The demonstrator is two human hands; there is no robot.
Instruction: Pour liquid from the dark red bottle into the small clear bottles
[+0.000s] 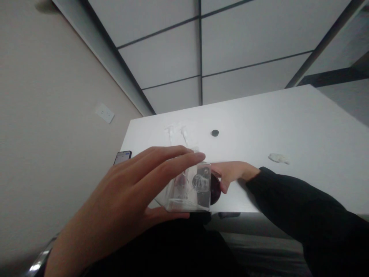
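A clear plastic box [188,204] is gripped by my left hand [135,181], fingers over its top and thumb along its lower edge. A round moulded mark shows on its near face. Just past the box's right edge is a dark purple, rounded object [215,189], partly hidden by the box; its kind cannot be made out. My right hand [232,173] is closed around this object, thumb on its right side and the other fingers mostly hidden behind the box. Whether the box and the purple object touch is unclear.
On the white table [248,123] lie a small dark disc [215,132], a crumpled whitish scrap [278,158] and thin white pieces [183,132] behind the box. A phone [122,156] rests at the left edge. A wall with a socket [105,113] stands left; panelled doors [173,57] rise behind.
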